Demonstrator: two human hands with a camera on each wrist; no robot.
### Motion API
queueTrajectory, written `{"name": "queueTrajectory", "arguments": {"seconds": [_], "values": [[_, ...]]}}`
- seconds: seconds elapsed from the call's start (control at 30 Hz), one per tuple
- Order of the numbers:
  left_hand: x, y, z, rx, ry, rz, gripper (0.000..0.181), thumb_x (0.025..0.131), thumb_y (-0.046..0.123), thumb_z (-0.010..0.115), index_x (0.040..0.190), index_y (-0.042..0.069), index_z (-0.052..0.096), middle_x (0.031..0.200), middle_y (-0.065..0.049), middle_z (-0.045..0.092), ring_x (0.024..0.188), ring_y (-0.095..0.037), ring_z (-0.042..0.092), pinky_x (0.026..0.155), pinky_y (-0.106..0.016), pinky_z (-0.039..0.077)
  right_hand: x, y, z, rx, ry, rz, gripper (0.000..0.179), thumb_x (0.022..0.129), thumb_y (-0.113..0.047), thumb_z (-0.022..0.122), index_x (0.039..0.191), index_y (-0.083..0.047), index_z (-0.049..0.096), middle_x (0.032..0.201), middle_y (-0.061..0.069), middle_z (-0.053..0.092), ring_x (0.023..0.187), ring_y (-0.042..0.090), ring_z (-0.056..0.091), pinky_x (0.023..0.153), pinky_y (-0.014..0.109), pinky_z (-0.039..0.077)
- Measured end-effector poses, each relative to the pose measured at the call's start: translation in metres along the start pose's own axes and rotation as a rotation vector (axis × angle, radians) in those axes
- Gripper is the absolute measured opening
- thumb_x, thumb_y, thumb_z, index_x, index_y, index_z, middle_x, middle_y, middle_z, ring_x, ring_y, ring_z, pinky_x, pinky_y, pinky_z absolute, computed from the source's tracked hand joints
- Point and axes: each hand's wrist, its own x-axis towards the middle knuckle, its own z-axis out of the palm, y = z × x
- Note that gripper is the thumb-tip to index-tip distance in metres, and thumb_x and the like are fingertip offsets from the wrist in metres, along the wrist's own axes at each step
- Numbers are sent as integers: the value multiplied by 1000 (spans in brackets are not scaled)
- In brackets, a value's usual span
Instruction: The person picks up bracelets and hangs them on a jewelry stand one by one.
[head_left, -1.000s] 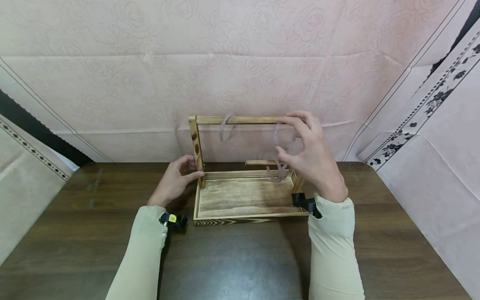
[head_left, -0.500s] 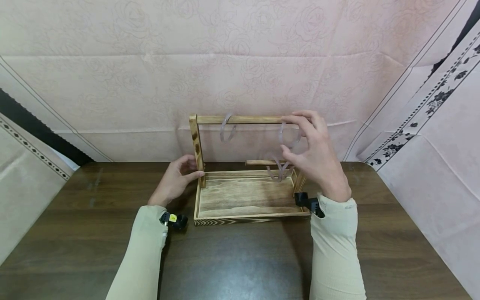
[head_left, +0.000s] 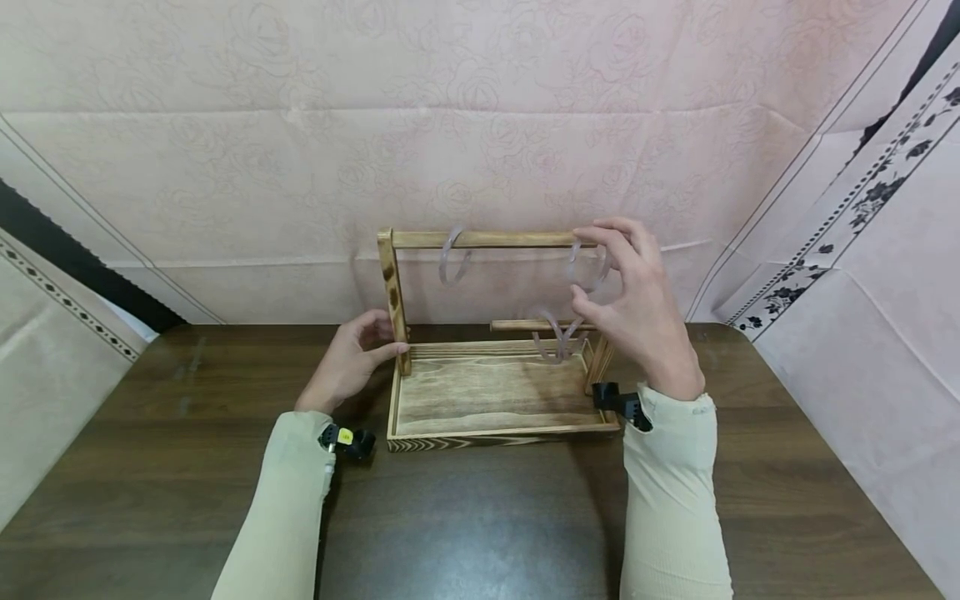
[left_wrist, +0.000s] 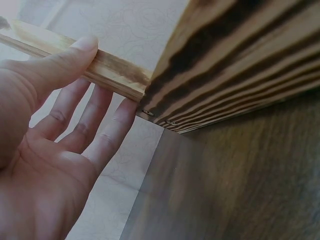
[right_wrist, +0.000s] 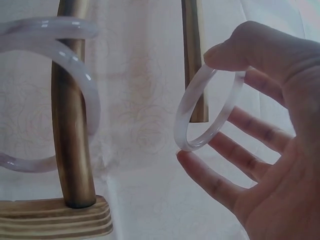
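A wooden stand has a tray base, a left post carrying an upper bar, and a lower bar at the right. My left hand grips the left post, thumb in front and fingers behind, as the left wrist view confirms. With thumb and fingertips, my right hand pinches a pale translucent bangle by the upper bar's free end. Whether that bangle encircles the bar, I cannot tell. Another bangle hangs on the upper bar's left part. Two crossed bangles hang on the lower bar.
The stand is on a dark brown wooden table. Behind it hangs a pale rose-patterned cloth, close to the table's back edge. A cloth with a black floral border lies at the right.
My right hand has moved to the right along the upper bar, taking its bangle toward the bar's free end. The left hand, the stand and the other bangles have kept their places.
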Motion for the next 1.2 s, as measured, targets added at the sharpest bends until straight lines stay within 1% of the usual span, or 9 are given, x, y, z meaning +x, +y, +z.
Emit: {"name": "queueTrajectory", "arguments": {"seconds": [0.13,0.33,0.47,0.6,0.77,0.93,1.0,1.2], "values": [[0,0,0,12,7,3,32,93,21,76,121,10,64,120,-10,69,109,-23,64,91,-31,51,0,3,0,4,7,5,59,78,3,78,133,-11,63,144,14,50,124,25,46,97,45,46],[0,-2,-1,14,15,19,31,93,20,76,120,10,65,118,-9,69,107,-22,65,90,-31,51,2,7,2,10,-1,4,59,78,4,78,133,-11,63,145,13,49,128,25,46,99,46,48],[0,-2,-1,17,18,29,31,93,19,76,120,9,65,117,-10,69,106,-21,65,91,-31,50,3,10,4,10,-7,-3,61,77,5,79,133,-12,63,145,12,50,130,26,46,100,45,46],[0,-2,-1,12,16,26,30,93,18,76,119,10,65,117,-9,69,106,-21,64,92,-34,50,4,13,5,13,0,-18,61,77,6,78,133,-12,63,144,13,51,129,27,47,98,44,44],[0,-1,0,2,12,21,30,92,17,77,119,12,65,116,-8,69,107,-22,64,93,-36,50,4,16,6,26,2,-22,59,79,5,78,134,-13,63,145,12,50,131,26,46,100,48,48],[0,0,0,-6,8,27,30,92,18,77,119,11,65,116,-9,69,106,-22,64,90,-33,51,5,18,7,34,0,-24,59,80,4,78,135,-13,63,146,10,49,132,26,45,102,50,48],[0,0,0,-7,7,26,31,92,18,77,119,11,65,116,-8,69,106,-22,64,89,-32,51,5,19,8,32,1,-27,59,80,4,78,135,-13,62,146,10,49,130,26,46,103,50,48],[0,0,0,-5,6,25,31,92,18,77,120,11,65,116,-9,69,106,-23,64,89,-33,51,7,20,12,67,2,-41,58,81,6,77,134,-11,62,145,12,48,115,30,51,102,52,50]]}}
